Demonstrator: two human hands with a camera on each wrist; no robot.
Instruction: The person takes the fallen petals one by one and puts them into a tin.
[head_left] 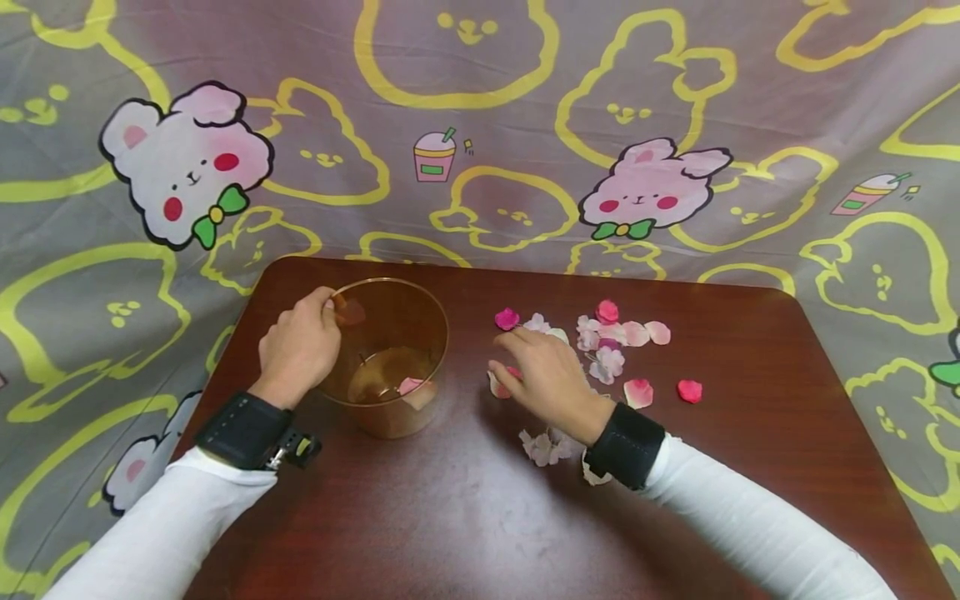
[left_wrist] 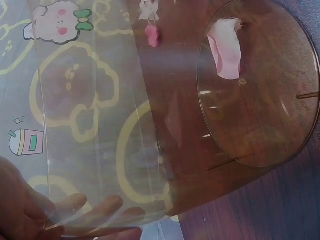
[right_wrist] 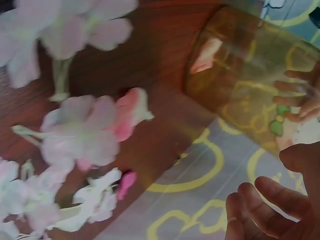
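A see-through amber bucket (head_left: 382, 423) stands on the left half of the table. My left hand (head_left: 302, 343) grips its rim at the left, the thumb on top and the fingers outside the wall. One pink and white petal (left_wrist: 226, 52) lies on the bucket's bottom. Right of the bucket, my right hand (head_left: 551, 379) hovers over scattered petals and blossoms, its fingers loosely bent with nothing between them. Beneath its fingertips is a red and white petal (head_left: 501, 383). Pale blossoms (right_wrist: 82, 130) fill the left of the right wrist view, partly covered by my hand in the head view.
Farther right lie a red petal (head_left: 690, 391) and a pink-white petal (head_left: 638, 392). A magenta petal (head_left: 507, 318) and a coral petal (head_left: 607, 312) are toward the back. White blossoms (head_left: 547, 447) lie nearer the front. Behind the brown table (head_left: 420, 525) hangs a patterned cloth (head_left: 495, 150).
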